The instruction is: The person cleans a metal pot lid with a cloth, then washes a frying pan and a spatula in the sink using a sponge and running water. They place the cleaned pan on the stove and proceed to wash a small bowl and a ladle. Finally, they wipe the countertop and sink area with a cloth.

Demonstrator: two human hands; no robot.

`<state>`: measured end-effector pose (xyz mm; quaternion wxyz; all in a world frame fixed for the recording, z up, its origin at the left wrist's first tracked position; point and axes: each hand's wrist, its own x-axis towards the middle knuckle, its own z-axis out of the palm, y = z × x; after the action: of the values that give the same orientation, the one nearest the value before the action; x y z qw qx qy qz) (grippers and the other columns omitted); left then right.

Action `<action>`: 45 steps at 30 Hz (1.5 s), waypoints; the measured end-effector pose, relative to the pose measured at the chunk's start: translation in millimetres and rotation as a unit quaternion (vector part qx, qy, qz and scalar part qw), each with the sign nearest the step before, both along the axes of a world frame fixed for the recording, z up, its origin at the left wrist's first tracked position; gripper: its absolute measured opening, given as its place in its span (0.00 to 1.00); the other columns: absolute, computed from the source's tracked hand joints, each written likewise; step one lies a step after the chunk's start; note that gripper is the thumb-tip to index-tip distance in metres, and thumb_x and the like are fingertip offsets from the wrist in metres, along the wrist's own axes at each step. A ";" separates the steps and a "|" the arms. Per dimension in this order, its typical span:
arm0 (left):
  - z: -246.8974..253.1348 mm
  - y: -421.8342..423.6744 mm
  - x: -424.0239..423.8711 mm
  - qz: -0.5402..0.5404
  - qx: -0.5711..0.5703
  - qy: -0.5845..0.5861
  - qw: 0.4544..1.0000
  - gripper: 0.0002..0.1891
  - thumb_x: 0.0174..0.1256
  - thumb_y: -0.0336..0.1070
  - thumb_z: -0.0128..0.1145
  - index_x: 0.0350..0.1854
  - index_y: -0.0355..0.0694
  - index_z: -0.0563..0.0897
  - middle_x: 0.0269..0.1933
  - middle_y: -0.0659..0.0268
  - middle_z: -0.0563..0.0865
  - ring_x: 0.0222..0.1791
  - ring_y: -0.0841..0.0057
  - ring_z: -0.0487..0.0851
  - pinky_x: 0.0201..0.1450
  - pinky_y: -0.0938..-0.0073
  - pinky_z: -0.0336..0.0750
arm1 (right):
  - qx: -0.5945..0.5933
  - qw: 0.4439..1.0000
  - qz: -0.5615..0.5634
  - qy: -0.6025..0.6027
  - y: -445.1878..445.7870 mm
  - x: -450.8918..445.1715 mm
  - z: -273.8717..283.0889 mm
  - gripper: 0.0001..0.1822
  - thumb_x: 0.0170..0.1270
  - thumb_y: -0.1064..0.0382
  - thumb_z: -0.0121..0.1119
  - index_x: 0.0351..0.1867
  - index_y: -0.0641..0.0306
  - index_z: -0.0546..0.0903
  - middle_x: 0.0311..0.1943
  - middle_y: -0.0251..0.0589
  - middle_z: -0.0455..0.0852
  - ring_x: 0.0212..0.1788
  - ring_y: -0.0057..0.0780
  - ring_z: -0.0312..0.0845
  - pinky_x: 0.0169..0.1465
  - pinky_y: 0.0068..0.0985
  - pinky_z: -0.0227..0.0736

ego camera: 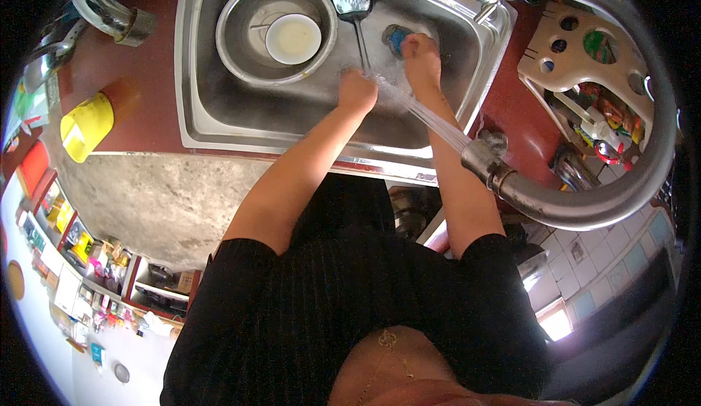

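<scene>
In the stainless-steel sink (263,113), my left hand (357,93) is closed around the handle end of a cooking turner (358,33). Its shiny wet blade points away from me. Water from the curved metal faucet (553,200) streams past my right forearm and splashes beside the left hand. My right hand (423,58) has its fingers curled on a blue scrubber (398,40) over the sink bottom; the fingertips are partly hidden. Left of the turner stands a metal basin (235,58), holding a white bowl (293,39) with cloudy liquid.
A yellow container (87,126) sits at the left counter edge. On the right counter (520,137) are a beige holder (594,50) full of utensils and a small metal item (494,142). Shelves with goods (109,263) line the wall beyond the concrete floor (164,203).
</scene>
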<state>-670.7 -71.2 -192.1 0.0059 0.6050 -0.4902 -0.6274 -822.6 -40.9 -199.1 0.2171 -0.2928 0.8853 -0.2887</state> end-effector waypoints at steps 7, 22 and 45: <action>-43.4 12.9 -3.7 -0.251 -0.225 -0.148 0.930 0.11 0.62 0.33 0.56 0.41 0.30 0.77 0.33 0.50 0.83 0.39 0.58 0.88 0.39 0.61 0.82 | 0.155 0.975 0.160 0.014 54.0 4.6 -29.9 0.15 0.56 0.70 0.58 0.47 0.56 0.81 0.48 0.50 0.79 0.52 0.52 0.77 0.55 0.41 0.73; 56.1 -21.9 58.0 -0.032 0.270 0.069 0.960 0.10 0.75 0.40 0.50 0.36 0.40 0.71 0.19 0.73 0.68 0.13 0.81 0.68 0.12 0.76 0.60 | 0.004 0.893 0.421 0.158 10.4 39.1 -36.6 0.31 0.59 0.71 0.55 0.68 0.60 0.70 0.70 0.48 0.69 0.72 0.44 0.63 0.72 0.42 0.61; 59.8 -37.7 60.7 0.000 0.373 0.074 0.925 0.14 0.73 0.47 0.48 0.35 0.41 0.71 0.20 0.75 0.63 0.14 0.86 0.55 0.16 0.80 0.50 | -0.001 0.968 0.248 0.037 20.4 82.7 -10.0 0.23 0.65 0.75 0.48 0.56 0.47 0.83 0.57 0.41 0.82 0.60 0.40 0.76 0.66 0.31 0.70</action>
<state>-610.0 -109.0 -132.3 -0.1837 0.5151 -0.2189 -0.8081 -740.0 -20.5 -209.1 0.2487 -0.5138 0.7922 -0.2158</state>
